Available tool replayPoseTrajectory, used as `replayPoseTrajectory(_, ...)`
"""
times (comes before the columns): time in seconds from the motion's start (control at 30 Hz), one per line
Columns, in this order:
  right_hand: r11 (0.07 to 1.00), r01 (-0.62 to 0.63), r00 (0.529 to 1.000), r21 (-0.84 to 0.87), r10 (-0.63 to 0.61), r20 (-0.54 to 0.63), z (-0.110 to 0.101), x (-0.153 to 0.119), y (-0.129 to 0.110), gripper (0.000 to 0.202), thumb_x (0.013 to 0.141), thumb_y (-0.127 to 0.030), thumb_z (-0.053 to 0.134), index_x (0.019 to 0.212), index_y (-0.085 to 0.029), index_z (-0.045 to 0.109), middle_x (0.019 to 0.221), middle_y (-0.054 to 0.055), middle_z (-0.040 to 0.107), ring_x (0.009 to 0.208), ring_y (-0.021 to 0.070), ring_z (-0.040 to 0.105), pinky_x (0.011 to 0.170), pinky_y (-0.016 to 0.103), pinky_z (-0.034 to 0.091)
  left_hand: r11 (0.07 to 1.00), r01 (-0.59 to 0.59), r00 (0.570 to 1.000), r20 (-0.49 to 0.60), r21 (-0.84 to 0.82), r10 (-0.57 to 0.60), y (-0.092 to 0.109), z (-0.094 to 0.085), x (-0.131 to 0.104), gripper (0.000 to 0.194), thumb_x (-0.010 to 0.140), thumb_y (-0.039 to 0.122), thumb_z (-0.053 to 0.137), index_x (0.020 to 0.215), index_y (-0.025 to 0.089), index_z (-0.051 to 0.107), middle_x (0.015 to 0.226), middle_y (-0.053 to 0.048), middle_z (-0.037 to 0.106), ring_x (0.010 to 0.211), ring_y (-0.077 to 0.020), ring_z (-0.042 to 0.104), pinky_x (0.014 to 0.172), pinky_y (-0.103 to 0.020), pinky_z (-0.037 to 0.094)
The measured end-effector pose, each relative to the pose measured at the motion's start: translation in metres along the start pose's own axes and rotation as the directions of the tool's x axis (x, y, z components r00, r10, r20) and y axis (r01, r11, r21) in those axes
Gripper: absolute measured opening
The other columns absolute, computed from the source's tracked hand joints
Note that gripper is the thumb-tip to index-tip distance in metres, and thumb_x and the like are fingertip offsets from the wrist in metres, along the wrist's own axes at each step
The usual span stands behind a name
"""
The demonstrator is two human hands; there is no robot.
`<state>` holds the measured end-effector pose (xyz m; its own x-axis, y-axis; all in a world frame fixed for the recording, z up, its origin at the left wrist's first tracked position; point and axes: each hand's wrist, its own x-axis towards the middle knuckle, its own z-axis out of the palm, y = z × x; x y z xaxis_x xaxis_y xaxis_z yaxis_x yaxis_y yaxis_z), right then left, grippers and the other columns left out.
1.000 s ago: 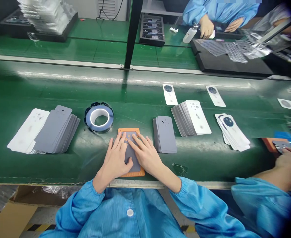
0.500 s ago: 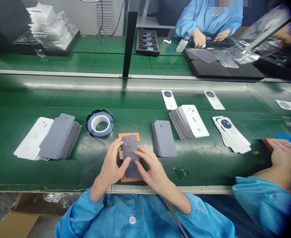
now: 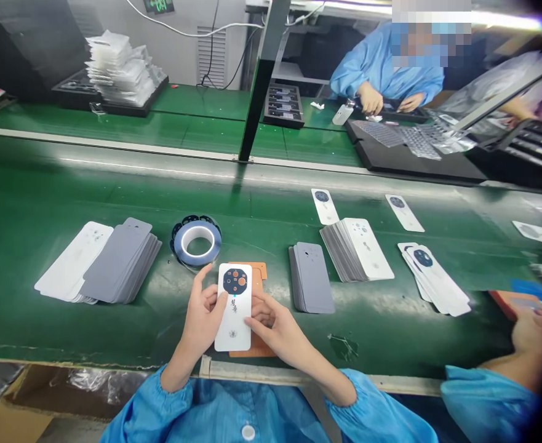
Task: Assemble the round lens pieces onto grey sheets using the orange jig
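Observation:
A white phone back cover [image 3: 234, 326] with a dark camera sticker [image 3: 229, 283] is held face up above an orange fixture plate [image 3: 258, 348]. My left hand [image 3: 201, 317] is closed on its left edge, thumb on the front. On the right edge, my right hand [image 3: 277, 320] grips it with thumb in front and fingers behind. Most of the orange plate is hidden beneath the cover. Behind my left hand lies a roll of blue-edged tape [image 3: 197, 243] with dark stickers along its rim. To the right of my right hand is a stack of grey covers [image 3: 314, 280].
Grey covers [image 3: 118, 261] and white covers [image 3: 74, 261] lie at left. A fanned white stack [image 3: 367, 249] and stickered covers [image 3: 441, 280] lie at right. A black post [image 3: 256, 104] stands behind. A co-worker's hand [image 3: 533, 335] is at far right; another person [image 3: 386, 77] sits opposite.
The cover lay grey side up on the orange plate; now it is lifted and turned, showing its white face and dark camera sticker. Both hands have closed on its edges. The camera view has tilted.

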<state>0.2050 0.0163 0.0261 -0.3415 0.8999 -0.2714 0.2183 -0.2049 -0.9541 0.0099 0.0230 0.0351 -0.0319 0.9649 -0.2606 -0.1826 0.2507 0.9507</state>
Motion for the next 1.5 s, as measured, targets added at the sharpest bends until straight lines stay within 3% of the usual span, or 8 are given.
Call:
replayPoseTrajectory(0.13, 0.996, 0.041, 0.992, 0.078, -0.031, -0.119, -0.024, 0.048, -0.002, 0.047, 0.085, -0.038, 0.073, 0.126, -0.017, 0.066, 0.082, 0.004, 0.074, 0.073, 0.0185, 0.071, 0.067, 0.032, 0.059, 0.944, -0.231, 0.949, -0.159, 0.237, 0.272, -0.003, -0.013, -0.001, 0.049, 0.096, 0.035, 0.062, 0.14, 0.021, 0.046, 0.096, -0.005, 0.07, 0.071, -0.0136, 0.065, 0.06, -0.023, 0.051)
replayPoseTrajectory(0.3, 0.986, -0.002, 0.956, -0.165, -0.046, -0.291, -0.069, 0.158, -0.017, 0.048, 0.084, -0.03, 0.068, 0.128, -0.01, 0.065, 0.079, 0.004, 0.074, 0.063, 0.0152, 0.065, 0.055, 0.027, 0.054, 0.664, -0.339, 0.691, -0.303, 0.667, 0.657, -0.007, -0.043, 0.005, 0.039, 0.09, 0.038, 0.07, 0.123, 0.022, 0.058, 0.109, -0.01, 0.066, 0.092, -0.0232, 0.065, 0.076, -0.036, 0.053)
replayPoseTrajectory(0.47, 0.939, -0.044, 0.935, -0.34, -0.081, -0.345, -0.082, 0.243, -0.041, 0.037, 0.082, -0.016, 0.066, 0.117, -0.006, 0.07, 0.075, 0.006, 0.075, 0.065, 0.0163, 0.068, 0.062, 0.026, 0.054, 0.797, -0.091, 0.928, -0.24, 0.597, 0.285, -0.016, -0.066, 0.014, 0.072, 0.092, 0.041, 0.06, 0.154, 0.02, 0.03, 0.109, -0.009, 0.068, 0.083, -0.0215, 0.067, 0.076, -0.039, 0.056)
replayPoseTrajectory(0.57, 0.879, -0.078, 0.911, -0.47, -0.129, -0.391, -0.08, 0.258, -0.051, 0.025, 0.079, -0.015, 0.069, 0.103, -0.011, 0.074, 0.085, 0.009, 0.076, 0.078, 0.0192, 0.07, 0.076, 0.03, 0.054, 0.863, -0.041, 0.977, -0.159, 0.503, 0.139, -0.022, -0.074, 0.013, 0.062, 0.095, 0.034, 0.05, 0.152, 0.017, 0.035, 0.091, -0.003, 0.067, 0.07, -0.0172, 0.065, 0.073, -0.034, 0.055)
replayPoseTrajectory(0.73, 0.789, -0.017, 0.91, -0.614, -0.242, -0.336, -0.071, 0.239, -0.052, 0.019, 0.082, -0.019, 0.063, 0.097, -0.015, 0.074, 0.107, 0.011, 0.072, 0.095, 0.0215, 0.067, 0.09, 0.036, 0.051, 0.959, 0.039, 0.993, -0.118, 0.281, -0.005, -0.019, -0.08, 0.008, 0.072, 0.087, 0.029, 0.053, 0.155, 0.016, 0.031, 0.113, -0.009, 0.069, 0.065, -0.013, 0.065, 0.061, -0.028, 0.054)
replayPoseTrajectory(0.9, 0.786, 0.202, 0.975, -0.585, -0.218, 0.043, -0.037, 0.183, -0.042, 0.013, 0.083, -0.021, 0.065, 0.086, -0.018, 0.077, 0.075, 0.002, 0.073, 0.069, 0.0167, 0.067, 0.071, 0.027, 0.053, 0.982, 0.135, 0.989, 0.046, 0.134, -0.142, -0.006, -0.074, 0.009, 0.081, 0.083, 0.024, 0.054, 0.157, 0.018, 0.023, 0.137, -0.019, 0.064, 0.076, -0.015, 0.073, 0.065, -0.028, 0.054)
replayPoseTrajectory(1.03, 0.788, 0.378, 0.919, -0.486, -0.256, 0.301, -0.011, 0.155, -0.041, 0.011, 0.083, -0.019, 0.069, 0.086, -0.021, 0.08, 0.088, 0.002, 0.079, 0.079, 0.0175, 0.072, 0.078, 0.028, 0.055, 0.98, 0.145, 0.981, 0.107, 0.137, -0.161, -0.001, -0.063, 0.006, 0.079, 0.081, 0.018, 0.053, 0.155, 0.018, 0.027, 0.136, -0.019, 0.066, 0.076, -0.0166, 0.075, 0.068, -0.03, 0.053)
replayPoseTrajectory(1.5, 0.926, 0.35, 0.922, -0.142, -0.314, 0.225, 0.027, 0.095, -0.056, 0.02, 0.086, -0.025, 0.073, 0.105, -0.021, 0.079, 0.095, 0.004, 0.074, 0.082, 0.0174, 0.069, 0.077, 0.031, 0.055, 0.985, 0.085, 0.996, 0.0, 0.153, -0.086, 0.004, -0.055, -0.01, 0.053, 0.087, 0.042, 0.063, 0.131, 0.013, 0.056, 0.093, -0.009, 0.077, 0.068, -0.0206, 0.075, 0.06, -0.028, 0.051)
